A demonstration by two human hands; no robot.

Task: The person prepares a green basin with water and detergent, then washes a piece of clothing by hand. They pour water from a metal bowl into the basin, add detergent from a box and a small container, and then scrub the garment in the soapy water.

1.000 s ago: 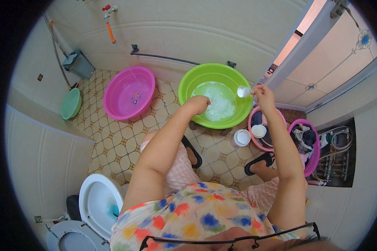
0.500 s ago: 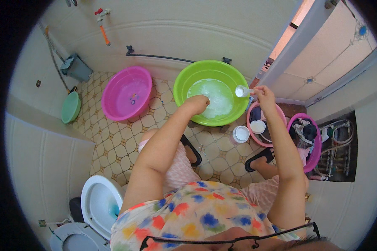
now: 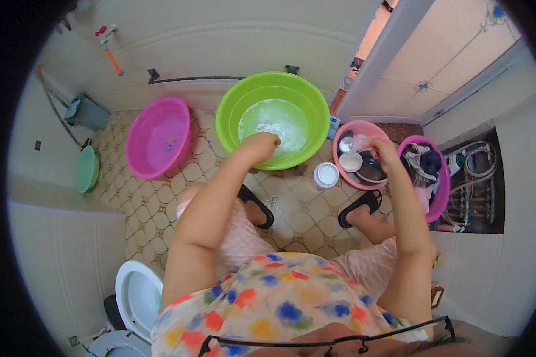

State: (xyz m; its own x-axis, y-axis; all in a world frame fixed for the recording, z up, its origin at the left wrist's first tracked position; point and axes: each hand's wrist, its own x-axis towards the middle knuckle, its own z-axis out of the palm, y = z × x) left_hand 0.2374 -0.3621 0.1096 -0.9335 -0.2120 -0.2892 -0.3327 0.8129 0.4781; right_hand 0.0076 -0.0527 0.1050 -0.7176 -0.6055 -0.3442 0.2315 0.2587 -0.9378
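My left hand (image 3: 261, 147) is over the near part of a large green basin (image 3: 232, 113), its fingers curled closed; whatever they may hold is hidden. White foamy water (image 3: 286, 119) fills the basin's bottom. My right hand (image 3: 383, 152) pinches the handle of a small scoop (image 3: 346, 144), held over a pink basin (image 3: 356, 127). In or over that basin shows a round white lid (image 3: 351, 162), beside dark items. Between the two basins a white tub (image 3: 326, 175) stands uncovered on the floor, with white contents.
On the left sits a magenta basin (image 3: 138, 140) with small bits at its bottom. A purple-pink basin (image 3: 441, 199) of clothes stands by a pipe recess (image 3: 476, 190). A toilet (image 3: 138, 297) is near left. My slippered feet (image 3: 363, 208) flank the tub.
My right hand has carried the scoop from the green basin's right edge to over the pink basin. My left hand stays by the green basin. The whole view has shifted slightly.
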